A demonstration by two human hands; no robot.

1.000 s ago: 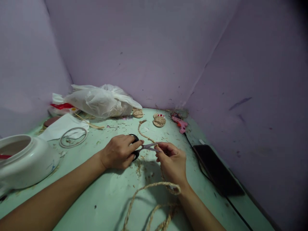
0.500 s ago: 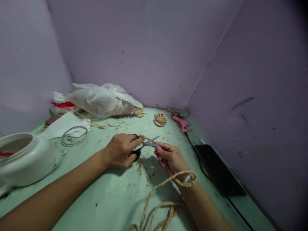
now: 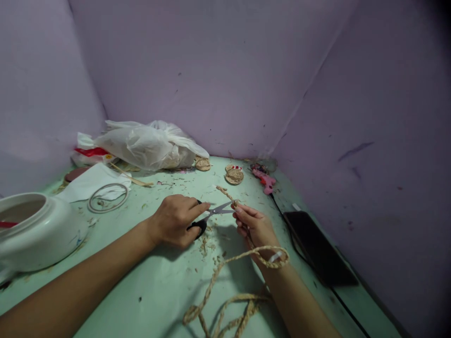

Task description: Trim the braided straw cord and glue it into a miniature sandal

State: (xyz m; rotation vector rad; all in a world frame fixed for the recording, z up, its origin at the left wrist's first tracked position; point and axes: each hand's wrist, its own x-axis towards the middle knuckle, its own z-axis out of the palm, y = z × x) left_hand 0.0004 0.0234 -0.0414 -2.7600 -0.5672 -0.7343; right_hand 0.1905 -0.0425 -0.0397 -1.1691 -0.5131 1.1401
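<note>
My left hand (image 3: 179, 220) is closed on the black handles of a pair of scissors (image 3: 213, 211), whose blades are spread and point right. Between finger and thumb, my right hand (image 3: 254, 225) pinches a braided straw cord (image 3: 225, 192) close to its end. The short end sticks out up and left beyond my fingertips, and the blade tips are right beside those fingers. From this hand the cord loops round over the wrist and falls in loose coils on the table below. Whether the blades touch the cord I cannot tell.
Coiled straw discs (image 3: 234, 176), one pair with red beads, lie farther back beside a pink glue gun (image 3: 265, 182). A dark phone (image 3: 319, 249) lies right. At left are a white pot (image 3: 63, 232), a ring (image 3: 108, 198), white paper and a plastic bag (image 3: 151, 145). Straw scraps litter the green table.
My right hand has shifted slightly right. The cord's end, earlier behind the scissors, now points up and left past the blades. The blades have opened a little wider.
</note>
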